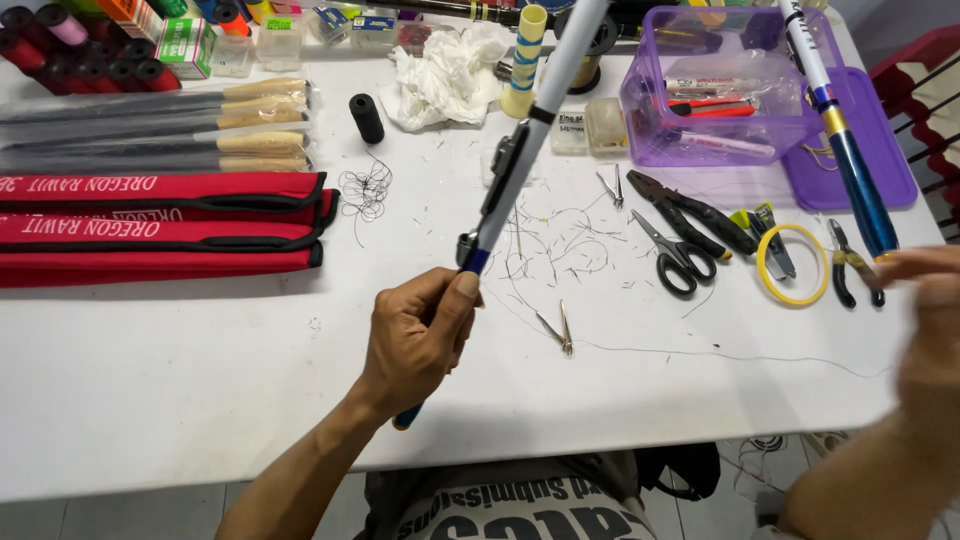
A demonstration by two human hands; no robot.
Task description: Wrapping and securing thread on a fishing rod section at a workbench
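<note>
My left hand is closed around the lower handle of a white and blue fishing rod, which slants up and away over the white table. A dark reel seat sits on the rod just above my grip. My right hand is blurred at the right edge, fingers near the blue butt of a second rod; whether it holds that rod is unclear. A thin thread runs across the table toward my right hand.
Red rod bags and wrapped rods with cork handles lie at left. Scissors, black pliers, a yellow tape ring, small tweezers, a purple plastic box, a black thread spool and thread scraps are spread around.
</note>
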